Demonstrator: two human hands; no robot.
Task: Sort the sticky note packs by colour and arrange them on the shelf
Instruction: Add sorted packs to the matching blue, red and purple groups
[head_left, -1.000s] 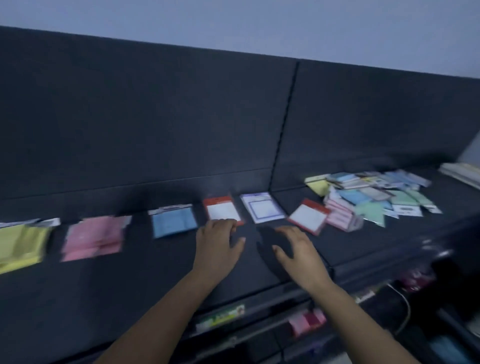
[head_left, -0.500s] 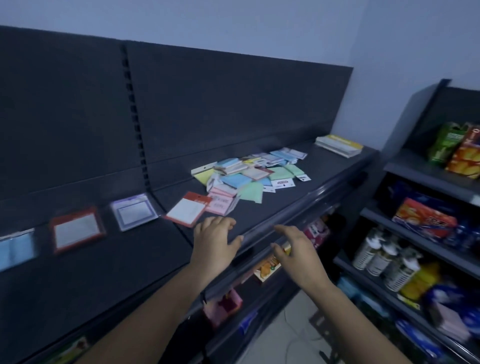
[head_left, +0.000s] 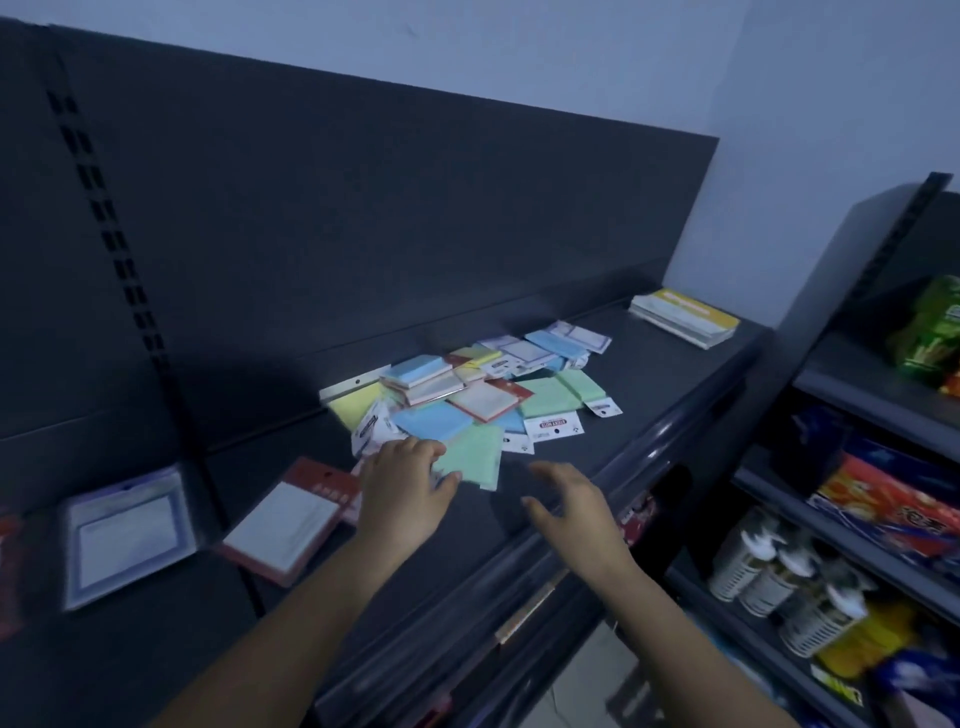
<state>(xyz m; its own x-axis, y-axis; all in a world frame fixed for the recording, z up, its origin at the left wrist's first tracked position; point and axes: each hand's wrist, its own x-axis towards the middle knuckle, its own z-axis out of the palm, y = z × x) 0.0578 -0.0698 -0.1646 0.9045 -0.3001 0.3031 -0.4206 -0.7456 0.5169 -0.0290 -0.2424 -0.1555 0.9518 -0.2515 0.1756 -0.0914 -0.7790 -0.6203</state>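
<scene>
— Hands?
— Both loose, slightly apart: left hand (head_left: 402, 491) at the near edge of the sticky note packs (head_left: 467, 395), thumb against a green pack (head_left: 475, 457); right hand (head_left: 571, 506) empty.
— Location?
— Frame centre, dark shelf (head_left: 660, 374).

A single wide-angle camera, worn on the person's head, looks forward and down onto the shelf (head_left: 660, 384) from its front edge. It sits near, angled rightward along the shelf's length.

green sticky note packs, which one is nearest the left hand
The pale green sticky note pack lying frontmost, right beside the left hand; the other green packs lie further back.
</scene>
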